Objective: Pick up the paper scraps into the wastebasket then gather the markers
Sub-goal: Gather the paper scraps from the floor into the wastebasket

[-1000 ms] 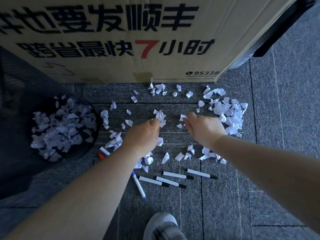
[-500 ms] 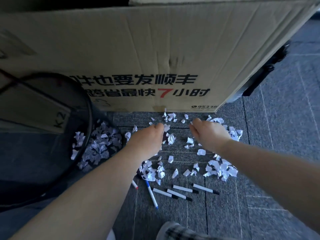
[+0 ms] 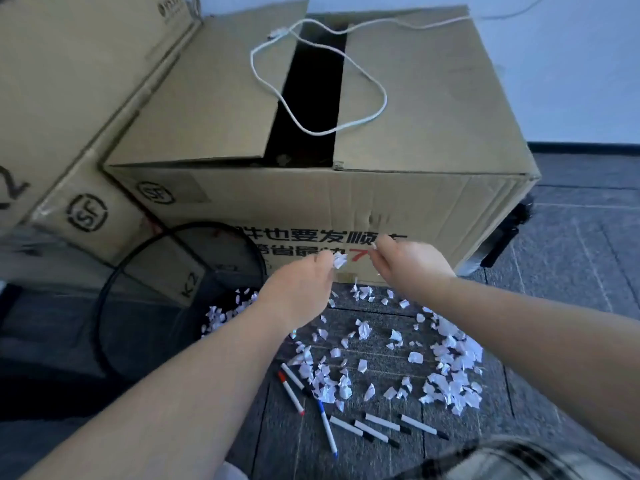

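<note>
The left hand point(image 3: 298, 292) pinches a crumpled paper scrap point(image 3: 339, 260) at its fingertips. The right hand point(image 3: 408, 268) pinches something tiny and white, likely a scrap too. Paper is light and soft, so a gentle pinch anywhere works. The wastebasket point(image 3: 114, 289) sits down and left of the pinch. More scraps point(image 3: 450, 375) and the markers point(image 3: 381, 427) lie below. Half a second ago both hands were low on the floor; now they are lifted.

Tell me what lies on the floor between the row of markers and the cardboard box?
Head view: only loose paper scraps on the carpet between markers and cardboard box.
</note>
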